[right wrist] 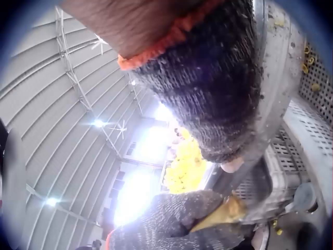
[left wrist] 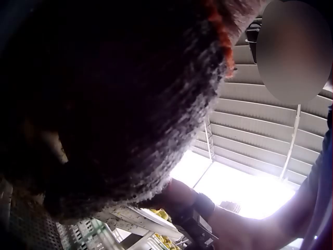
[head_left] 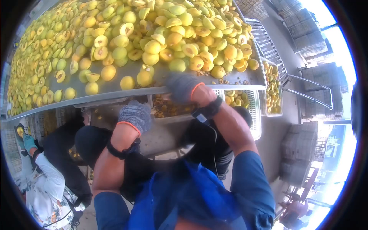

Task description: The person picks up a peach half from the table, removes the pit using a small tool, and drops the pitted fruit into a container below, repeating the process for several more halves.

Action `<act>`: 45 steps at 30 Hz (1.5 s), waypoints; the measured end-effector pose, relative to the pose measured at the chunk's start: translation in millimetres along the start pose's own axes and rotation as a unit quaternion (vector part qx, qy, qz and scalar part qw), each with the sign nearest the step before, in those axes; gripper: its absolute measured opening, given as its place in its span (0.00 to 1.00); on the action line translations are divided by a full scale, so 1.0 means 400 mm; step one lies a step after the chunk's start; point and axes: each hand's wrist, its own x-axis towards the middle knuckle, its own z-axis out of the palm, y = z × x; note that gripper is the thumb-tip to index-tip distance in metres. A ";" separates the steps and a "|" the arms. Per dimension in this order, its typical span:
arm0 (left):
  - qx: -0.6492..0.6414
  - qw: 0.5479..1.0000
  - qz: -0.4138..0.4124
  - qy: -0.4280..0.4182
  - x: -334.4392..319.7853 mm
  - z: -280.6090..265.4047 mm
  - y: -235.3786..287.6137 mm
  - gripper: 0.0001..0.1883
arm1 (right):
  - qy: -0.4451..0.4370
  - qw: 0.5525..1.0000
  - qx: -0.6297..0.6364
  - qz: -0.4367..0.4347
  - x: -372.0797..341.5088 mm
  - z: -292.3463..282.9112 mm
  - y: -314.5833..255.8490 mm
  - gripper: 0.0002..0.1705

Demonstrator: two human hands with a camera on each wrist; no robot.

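Observation:
My left hand [head_left: 134, 115], in a grey knit glove with an orange cuff, is just below the metal table's front edge. In the right wrist view it pinches a yellow peach piece [right wrist: 225, 212] with a brownish end. My right hand [head_left: 180, 87], gloved alike and blurred, is over the table's edge, up and right of the left hand. A bare fingertip [right wrist: 232, 165] pokes from its glove, close above the peach piece; its other fingers are hidden, so I cannot tell what it holds. Cut yellow-green peaches [head_left: 153, 46] are heaped behind.
The metal table [head_left: 161, 78] has a raised front rim. Below it, a crate [head_left: 172, 105] holds brown scraps, and white crates [head_left: 253, 111] with peach pieces stand to the right. Another person's gloved hand [head_left: 29, 142] is at the far left. Stacked crates [head_left: 301, 147] stand at right.

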 end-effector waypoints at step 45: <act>-0.435 0.845 0.188 0.248 -0.058 -0.055 0.081 0.09 | 0.174 0.691 0.695 -0.100 -0.145 0.057 0.011 0.47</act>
